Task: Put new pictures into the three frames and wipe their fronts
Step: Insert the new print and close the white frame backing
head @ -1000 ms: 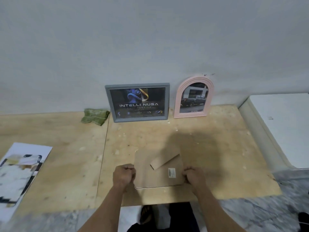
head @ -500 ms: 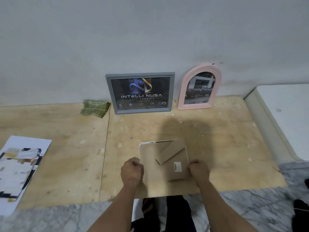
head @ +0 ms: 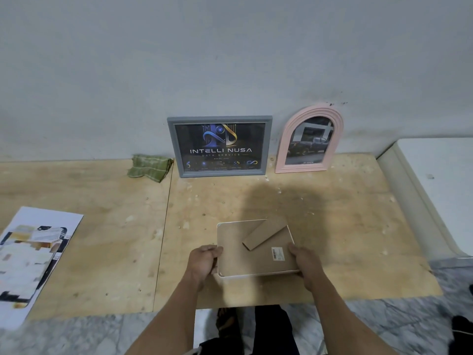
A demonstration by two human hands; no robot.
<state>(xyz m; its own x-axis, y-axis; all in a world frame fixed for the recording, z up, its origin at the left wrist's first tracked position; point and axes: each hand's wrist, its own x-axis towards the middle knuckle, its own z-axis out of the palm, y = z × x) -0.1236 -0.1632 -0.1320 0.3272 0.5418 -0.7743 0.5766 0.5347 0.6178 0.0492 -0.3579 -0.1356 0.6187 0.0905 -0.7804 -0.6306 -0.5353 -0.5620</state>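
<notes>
Three frames are in view on a plywood board (head: 102, 252) laid on the floor against a grey wall. At far left lies a sheet of printed pictures (head: 33, 254). Further back, by the wall, sits a crumpled green cloth (head: 149, 167). Just right of it a grey frame (head: 219, 146) leans on the wall showing a dark logo print, and beside that stands a pink arched frame (head: 309, 139) holding a photo of a truck.

Nearest the person, the third frame (head: 256, 248), white-edged, lies face down with its brown cardboard back and fold-out stand upward. The left hand (head: 202, 262) grips its left edge, fingers curled round it; the right hand (head: 305, 265) grips the right edge the same way.

Compared with a second ago, the white rim now shows along the top and left, and the near edge seems raised off the board. The frame looks lifted, probably to turn it or open its back. Two frames appear filled; this one seems to remain.
</notes>
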